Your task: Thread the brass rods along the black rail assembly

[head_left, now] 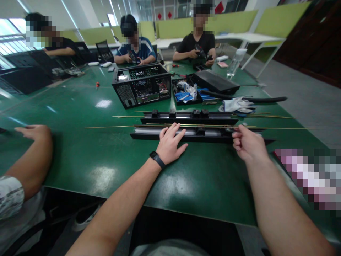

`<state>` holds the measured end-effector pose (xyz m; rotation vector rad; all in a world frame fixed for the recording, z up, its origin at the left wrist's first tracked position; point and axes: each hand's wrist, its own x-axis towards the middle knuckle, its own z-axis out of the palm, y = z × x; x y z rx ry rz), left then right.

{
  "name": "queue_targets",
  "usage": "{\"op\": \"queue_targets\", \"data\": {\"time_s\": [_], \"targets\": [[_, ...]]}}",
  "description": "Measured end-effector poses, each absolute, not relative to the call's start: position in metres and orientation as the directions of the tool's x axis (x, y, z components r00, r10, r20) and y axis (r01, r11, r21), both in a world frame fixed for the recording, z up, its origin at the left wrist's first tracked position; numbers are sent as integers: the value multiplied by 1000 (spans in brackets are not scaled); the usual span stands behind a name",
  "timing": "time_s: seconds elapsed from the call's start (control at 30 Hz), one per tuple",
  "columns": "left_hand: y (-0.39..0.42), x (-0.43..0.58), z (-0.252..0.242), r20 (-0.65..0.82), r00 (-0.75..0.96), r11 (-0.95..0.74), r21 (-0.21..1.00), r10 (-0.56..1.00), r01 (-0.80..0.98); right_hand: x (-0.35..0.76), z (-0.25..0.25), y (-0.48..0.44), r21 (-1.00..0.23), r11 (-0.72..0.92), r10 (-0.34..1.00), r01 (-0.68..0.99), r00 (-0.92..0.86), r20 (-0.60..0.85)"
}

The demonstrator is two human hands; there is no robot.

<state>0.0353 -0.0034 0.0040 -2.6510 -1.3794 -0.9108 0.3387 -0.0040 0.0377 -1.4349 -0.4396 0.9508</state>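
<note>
Two long black channel-shaped rails lie side by side on the green table. My left hand (172, 143) rests with spread fingers on the near rail (149, 136), its fingertips by the thin brass-coloured rods (119, 126) that run along the rail. At that rail's right end, my right hand (247, 142) is closed in a pinch around one of the thin rods; its fingertips partly hide the grip. Behind lies the far rail (183, 118), with several small black blocks (172, 113) on it and more thin rods sticking out past both ends.
Beyond the rails stand an open black computer case (142, 87), a black tray (188, 101) with gloves, and a flat black box (215, 81). White gloves (237, 105) and a black tube (266, 100) lie right. A co-worker's arm (34, 156) is at left; several people sit around the table.
</note>
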Motion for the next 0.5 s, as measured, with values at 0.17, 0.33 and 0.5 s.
{"op": "queue_targets", "data": {"time_s": [0.17, 0.33, 0.5], "targets": [[-3, 34, 3, 513, 442, -614, 230, 736, 755, 338, 40, -5, -952, -121, 761, -282, 589, -271], [-3, 35, 3, 506, 440, -609, 234, 742, 758, 335, 42, -6, -949, -133, 773, -287, 569, -280], [-3, 35, 4, 500, 440, -608, 242, 746, 756, 337, 42, -7, -950, -114, 767, -290, 582, -270]]}}
